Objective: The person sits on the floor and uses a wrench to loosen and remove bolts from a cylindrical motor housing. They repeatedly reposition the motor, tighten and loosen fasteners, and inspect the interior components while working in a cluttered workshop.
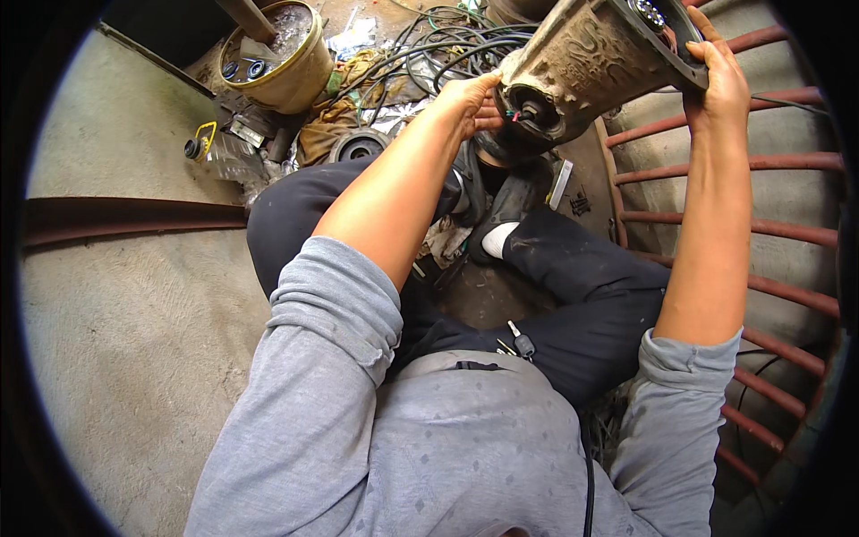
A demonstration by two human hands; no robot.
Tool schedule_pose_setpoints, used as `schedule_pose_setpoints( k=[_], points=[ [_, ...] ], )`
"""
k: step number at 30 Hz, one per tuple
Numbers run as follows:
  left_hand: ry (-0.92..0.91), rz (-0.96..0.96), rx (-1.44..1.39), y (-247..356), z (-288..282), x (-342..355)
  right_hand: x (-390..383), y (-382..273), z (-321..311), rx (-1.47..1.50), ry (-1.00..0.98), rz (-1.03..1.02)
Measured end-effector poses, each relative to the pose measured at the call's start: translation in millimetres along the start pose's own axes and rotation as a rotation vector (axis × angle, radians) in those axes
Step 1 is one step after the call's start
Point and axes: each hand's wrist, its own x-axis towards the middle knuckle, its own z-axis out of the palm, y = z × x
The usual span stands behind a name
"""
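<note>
A heavy, grimy cast-metal machine housing (586,67) is held tilted above my feet at the upper right, its wide flanged end up and to the right. My left hand (472,100) is closed against its lower left end, beside a round opening with a shaft stub inside. At the flange, my right hand (718,79) grips the rim, fingers hooked over the edge. Shiny metal shows inside the wide end. Below the lower end lies a dark round part (501,148), partly covered by the housing.
A yellowish bucket (309,67) with murky liquid stands at the upper left, near a clear plastic jug (231,157). Black cables (420,54) tangle behind the housing. A round metal part (358,145) sits by my left knee. Red bars (734,166) line the right side.
</note>
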Motion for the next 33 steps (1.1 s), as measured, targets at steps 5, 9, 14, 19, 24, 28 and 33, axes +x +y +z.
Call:
schedule_pose_setpoints(
  k=[5, 9, 14, 19, 24, 28, 33],
  points=[
    [-0.038, 0.073, -0.080, -5, 0, 0, 7, 5, -6, -0.015, -0.007, 0.024],
    [-0.193, 0.065, -0.122, -6, -13, -4, 7, 6, -8, 0.000, 0.052, 0.008],
    [-0.227, 0.102, -0.139, -7, -19, -3, -3, 9, 4, -0.030, 0.150, -0.056],
    [-0.191, 0.062, -0.111, -4, -16, -1, -10, 9, 13, -0.024, 0.188, -0.098],
    [-0.157, 0.005, -0.190, 0, -14, -2, -7, 3, 11, -0.125, 0.126, 0.012],
    [-0.113, -0.056, -0.217, 5, -12, 0, -9, 3, 8, -0.230, 0.093, -0.068],
    [-0.106, -0.071, -0.170, 5, -13, 6, -12, 4, 8, -0.255, 0.147, -0.069]
  ],
)
